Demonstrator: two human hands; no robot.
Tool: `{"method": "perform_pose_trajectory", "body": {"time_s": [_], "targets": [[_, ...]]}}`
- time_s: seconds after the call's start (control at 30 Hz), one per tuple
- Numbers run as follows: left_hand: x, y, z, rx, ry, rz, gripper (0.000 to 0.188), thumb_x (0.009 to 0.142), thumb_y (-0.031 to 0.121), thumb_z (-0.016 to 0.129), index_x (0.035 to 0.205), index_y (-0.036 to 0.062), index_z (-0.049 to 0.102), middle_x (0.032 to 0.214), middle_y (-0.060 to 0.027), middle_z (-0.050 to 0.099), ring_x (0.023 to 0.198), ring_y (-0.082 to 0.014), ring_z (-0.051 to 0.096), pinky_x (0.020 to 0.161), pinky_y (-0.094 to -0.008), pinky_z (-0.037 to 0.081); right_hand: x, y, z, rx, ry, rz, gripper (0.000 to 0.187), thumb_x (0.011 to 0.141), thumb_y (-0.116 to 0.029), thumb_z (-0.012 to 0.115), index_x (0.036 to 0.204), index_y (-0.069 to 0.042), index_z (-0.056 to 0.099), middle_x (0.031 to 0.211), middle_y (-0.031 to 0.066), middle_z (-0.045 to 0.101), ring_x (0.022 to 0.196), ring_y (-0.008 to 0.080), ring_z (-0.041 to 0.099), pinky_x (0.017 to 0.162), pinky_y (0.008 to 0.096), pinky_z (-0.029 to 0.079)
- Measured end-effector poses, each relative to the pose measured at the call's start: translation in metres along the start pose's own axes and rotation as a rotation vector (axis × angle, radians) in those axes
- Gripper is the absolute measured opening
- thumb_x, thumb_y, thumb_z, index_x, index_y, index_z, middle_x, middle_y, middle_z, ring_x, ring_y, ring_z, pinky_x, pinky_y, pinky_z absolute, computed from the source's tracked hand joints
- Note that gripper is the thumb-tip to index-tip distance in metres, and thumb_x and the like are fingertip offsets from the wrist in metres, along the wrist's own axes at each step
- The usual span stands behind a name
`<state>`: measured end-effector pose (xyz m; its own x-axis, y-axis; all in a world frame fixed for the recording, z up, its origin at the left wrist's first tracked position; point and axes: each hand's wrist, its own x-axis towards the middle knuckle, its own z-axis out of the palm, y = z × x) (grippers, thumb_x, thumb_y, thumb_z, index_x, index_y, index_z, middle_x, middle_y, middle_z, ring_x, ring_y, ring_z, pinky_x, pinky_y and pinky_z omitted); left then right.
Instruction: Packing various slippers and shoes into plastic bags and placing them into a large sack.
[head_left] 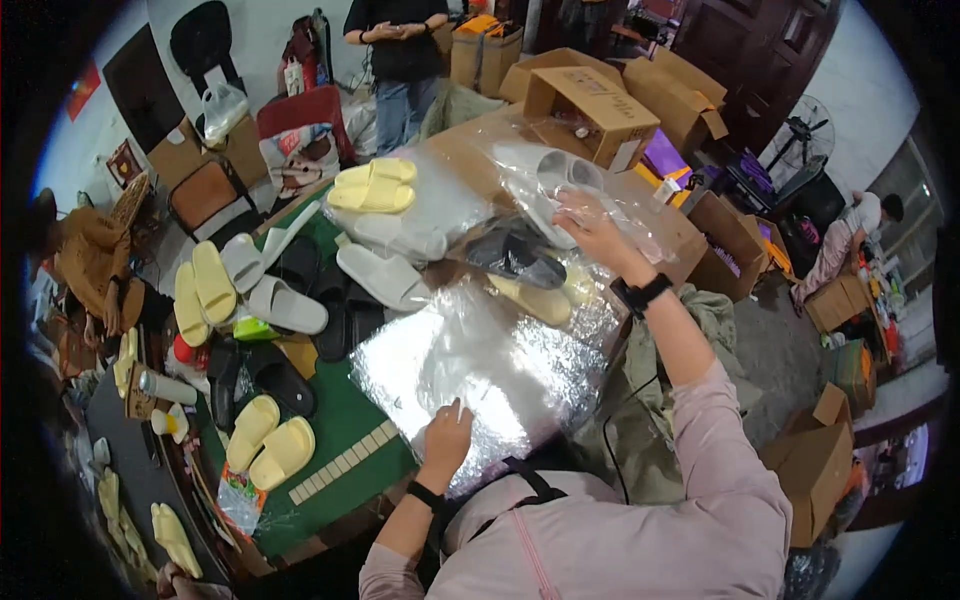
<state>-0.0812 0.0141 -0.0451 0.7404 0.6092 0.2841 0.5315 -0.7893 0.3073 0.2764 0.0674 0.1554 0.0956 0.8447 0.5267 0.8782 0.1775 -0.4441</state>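
My right hand reaches forward across the table, its fingers closed on a clear plastic bag with a pair of grey slippers inside. Near my body, my left hand is closed in a pinch at the edge of a clear plastic bag, which lies on shiny silvery plastic sheeting. Between the hands, black slippers and a pale yellow slipper lie under or in clear plastic. A light grey slipper rests to the left of them.
Yellow slippers sit at the table's far side. More yellow, grey and black slippers cover the green table top on the left. Cardboard boxes stand beyond and to the right. One person stands opposite; others sit at both sides.
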Motion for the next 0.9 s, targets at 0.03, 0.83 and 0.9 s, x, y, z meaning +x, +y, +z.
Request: {"method": "perform_pose_trajectory", "body": {"time_s": [0.03, 0.83, 0.9], "targets": [[-0.011, 0.003, 0.012, -0.005, -0.010, -0.011, 0.019, 0.071, 0.006, 0.055, 0.090, 0.0033, 0.058, 0.110, -0.0160, 0.058, 0.089, -0.0289, 0.057, 0.071, -0.0382, 0.049, -0.013, 0.029, 0.025, 0.007, -0.014, 0.005, 0.028, 0.090, -0.020, 0.049, 0.115, -0.010, 0.057, 0.127, 0.0148, 0.050, 0.113, 0.0337, 0.048, 0.096, 0.0464, 0.035], [-0.060, 0.012, 0.031, 0.031, -0.637, 0.075, 0.049, 0.073, 0.037, 0.066, 0.120, 0.0288, 0.055, 0.137, -0.0134, 0.035, 0.128, -0.0370, 0.030, 0.096, -0.0618, 0.028, -0.274, 0.034, 0.184, -0.510, -0.414, 0.724, 0.027, 0.076, -0.025, 0.060, 0.093, -0.005, 0.056, 0.093, 0.0130, 0.057, 0.091, 0.0317, 0.055, 0.074, 0.0466, 0.045], [-0.063, 0.008, 0.032, 0.024, -0.629, 0.051, 0.046, 0.074, 0.037, 0.065, 0.119, 0.0321, 0.056, 0.137, -0.0135, 0.036, 0.128, -0.0372, 0.030, 0.097, -0.0616, 0.027, -0.241, 0.005, 0.174, -0.385, -0.109, 0.594, 0.013, 0.079, -0.016, 0.056, 0.083, -0.004, 0.055, 0.085, 0.0157, 0.057, 0.079, 0.0339, 0.056, 0.067, 0.0462, 0.044]]}}
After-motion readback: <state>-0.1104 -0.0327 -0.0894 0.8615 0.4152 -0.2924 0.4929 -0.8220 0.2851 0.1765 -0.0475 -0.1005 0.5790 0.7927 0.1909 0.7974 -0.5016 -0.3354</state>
